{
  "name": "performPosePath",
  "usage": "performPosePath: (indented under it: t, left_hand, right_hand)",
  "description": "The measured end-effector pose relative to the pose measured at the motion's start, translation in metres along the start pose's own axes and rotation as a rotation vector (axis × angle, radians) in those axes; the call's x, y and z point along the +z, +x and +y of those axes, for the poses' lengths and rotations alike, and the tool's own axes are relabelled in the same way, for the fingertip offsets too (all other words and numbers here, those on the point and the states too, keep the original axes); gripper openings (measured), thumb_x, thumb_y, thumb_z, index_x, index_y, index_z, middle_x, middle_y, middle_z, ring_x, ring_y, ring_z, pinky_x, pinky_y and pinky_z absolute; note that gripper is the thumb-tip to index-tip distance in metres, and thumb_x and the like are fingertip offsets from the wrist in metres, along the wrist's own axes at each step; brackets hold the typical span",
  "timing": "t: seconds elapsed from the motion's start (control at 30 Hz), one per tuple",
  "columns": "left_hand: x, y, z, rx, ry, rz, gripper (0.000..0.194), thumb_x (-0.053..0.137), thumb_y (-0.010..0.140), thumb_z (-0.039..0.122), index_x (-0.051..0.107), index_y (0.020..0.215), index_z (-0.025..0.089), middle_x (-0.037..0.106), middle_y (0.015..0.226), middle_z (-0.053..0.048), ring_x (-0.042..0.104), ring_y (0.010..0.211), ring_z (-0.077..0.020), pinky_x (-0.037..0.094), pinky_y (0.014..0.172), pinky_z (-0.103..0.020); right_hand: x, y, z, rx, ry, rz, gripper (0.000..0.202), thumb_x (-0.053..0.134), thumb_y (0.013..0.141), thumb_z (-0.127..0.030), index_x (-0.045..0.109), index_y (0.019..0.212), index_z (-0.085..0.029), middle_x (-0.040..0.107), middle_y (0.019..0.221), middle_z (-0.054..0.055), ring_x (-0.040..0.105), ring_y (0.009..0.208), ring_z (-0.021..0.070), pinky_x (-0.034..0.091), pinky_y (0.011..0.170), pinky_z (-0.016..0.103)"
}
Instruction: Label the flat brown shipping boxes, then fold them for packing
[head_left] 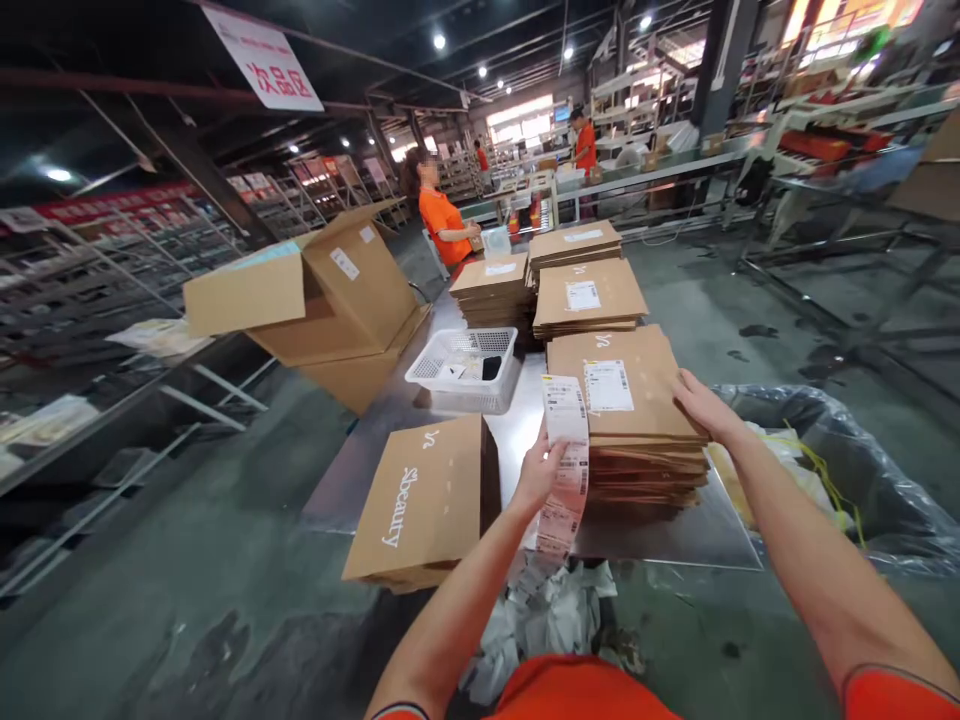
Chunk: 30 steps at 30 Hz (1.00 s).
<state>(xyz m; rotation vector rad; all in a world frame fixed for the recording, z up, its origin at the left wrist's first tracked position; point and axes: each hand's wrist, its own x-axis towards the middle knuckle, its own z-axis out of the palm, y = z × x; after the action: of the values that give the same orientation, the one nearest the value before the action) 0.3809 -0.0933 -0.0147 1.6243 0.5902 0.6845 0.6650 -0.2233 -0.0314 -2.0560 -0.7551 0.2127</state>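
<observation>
A long strip of printed shipping labels (568, 430) hangs from my left hand (537, 472), its fingers closed on the strip's left side. The strip's lower end curls down past the table's front edge. My right hand (706, 405) grips the right edge of the top flattened cardboard box (649, 375) on the nearest stack; its thumb is hidden. A white label (609, 386) lies on that box, just right of the strip. Left of my left hand stands a brown carton (431, 490) with white lettering.
More labelled stacks of flat boxes (622, 290) stand behind on the metal table (517, 385), beside a white plastic basket (499, 395). A large open carton (360, 300) is at left. At right sits a plastic-lined bin (862, 440). A co-worker (446, 220) is beyond the table.
</observation>
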Motion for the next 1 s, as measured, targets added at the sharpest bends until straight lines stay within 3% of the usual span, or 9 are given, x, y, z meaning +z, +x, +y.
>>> performPosePath:
  t: [0.13, 0.27, 0.4, 0.5, 0.6, 0.67, 0.8, 0.9, 1.0]
  left_hand:
    - [0.000, 0.005, 0.001, -0.030, -0.022, 0.056, 0.039, 0.066, 0.086, 0.045, 0.073, 0.112, 0.018, 0.074, 0.117, -0.008, 0.058, 0.125, -0.0244, 0.041, 0.111, -0.039]
    - [-0.016, -0.032, 0.007, -0.144, -0.041, 0.087, 0.050, 0.071, 0.077, 0.059, 0.076, 0.100, 0.015, 0.077, 0.105, -0.009, 0.067, 0.106, -0.0275, 0.050, 0.097, -0.039]
    - [-0.040, -0.097, 0.009, -0.297, -0.038, 0.021, 0.059, 0.069, 0.074, 0.068, 0.078, 0.091, 0.013, 0.078, 0.093, -0.010, 0.069, 0.088, -0.0272, 0.053, 0.087, -0.039]
    - [-0.064, -0.142, 0.013, -0.363, -0.083, -0.004, 0.062, 0.074, 0.069, 0.067, 0.077, 0.098, 0.012, 0.076, 0.099, -0.013, 0.069, 0.095, -0.0291, 0.051, 0.090, -0.039]
    - [-0.092, -0.167, 0.026, -0.326, -0.246, 0.100, 0.078, 0.089, 0.056, 0.055, 0.068, 0.120, 0.016, 0.069, 0.122, -0.014, 0.063, 0.113, -0.0313, 0.049, 0.095, -0.037]
    - [-0.112, -0.171, 0.035, -0.255, -0.284, 0.305, 0.079, 0.091, 0.053, 0.051, 0.066, 0.121, 0.018, 0.068, 0.123, -0.012, 0.062, 0.112, -0.0280, 0.049, 0.093, -0.034]
    - [-0.153, -0.164, 0.032, -0.285, -0.112, 0.637, 0.043, 0.083, 0.062, 0.053, 0.061, 0.069, 0.016, 0.062, 0.066, 0.001, 0.055, 0.063, -0.0117, 0.044, 0.063, -0.023]
    - [-0.184, -0.167, 0.011, -0.349, -0.021, 0.691, 0.050, 0.081, 0.061, 0.056, 0.049, 0.056, 0.018, 0.050, 0.054, 0.006, 0.041, 0.053, -0.0078, 0.033, 0.053, -0.022]
    - [-0.213, -0.181, -0.018, -0.456, -0.014, 0.652, 0.052, 0.080, 0.056, 0.062, 0.054, 0.057, 0.017, 0.049, 0.052, 0.006, 0.040, 0.052, -0.0079, 0.030, 0.051, -0.022]
  right_hand:
    - [-0.008, 0.014, -0.023, 0.085, 0.008, -0.130, 0.058, 0.053, 0.085, -0.044, 0.052, 0.132, -0.010, 0.064, 0.127, 0.022, 0.062, 0.115, 0.0332, 0.049, 0.099, 0.046]
    - [0.002, -0.019, -0.068, -0.194, 0.037, -0.052, 0.083, 0.063, 0.080, -0.053, 0.039, 0.147, -0.010, 0.039, 0.153, 0.023, 0.040, 0.138, 0.0386, 0.037, 0.111, 0.054]
    - [0.038, -0.067, -0.131, -0.417, 0.355, -0.665, 0.080, 0.067, 0.073, -0.062, 0.049, 0.142, -0.023, 0.060, 0.135, 0.012, 0.063, 0.110, 0.0290, 0.055, 0.087, 0.041]
    - [0.076, -0.098, -0.164, -0.392, 0.408, -0.926, 0.053, 0.067, 0.072, -0.064, 0.069, 0.098, -0.018, 0.070, 0.086, 0.006, 0.063, 0.076, 0.0208, 0.051, 0.065, 0.031]
    - [0.116, -0.129, -0.185, -0.378, 0.403, -0.984, 0.044, 0.061, 0.078, -0.062, 0.065, 0.072, -0.018, 0.058, 0.061, -0.001, 0.050, 0.057, 0.0138, 0.039, 0.052, 0.026]
    - [0.141, -0.153, -0.198, -0.411, 0.414, -1.050, 0.044, 0.058, 0.080, -0.062, 0.063, 0.068, -0.019, 0.055, 0.058, -0.001, 0.047, 0.055, 0.0132, 0.036, 0.050, 0.025]
    - [0.185, -0.195, -0.219, -0.493, 0.413, -1.055, 0.042, 0.056, 0.083, -0.061, 0.065, 0.075, -0.021, 0.062, 0.067, 0.001, 0.053, 0.063, 0.0158, 0.039, 0.054, 0.026]
    - [0.223, -0.203, -0.229, -0.551, 0.354, -1.018, 0.039, 0.054, 0.086, -0.058, 0.065, 0.076, -0.022, 0.063, 0.070, 0.002, 0.056, 0.066, 0.0177, 0.042, 0.058, 0.028]
    - [0.271, -0.182, -0.241, -0.626, 0.255, -0.910, 0.037, 0.048, 0.090, -0.052, 0.063, 0.074, -0.023, 0.065, 0.073, 0.003, 0.060, 0.071, 0.0199, 0.047, 0.066, 0.031]
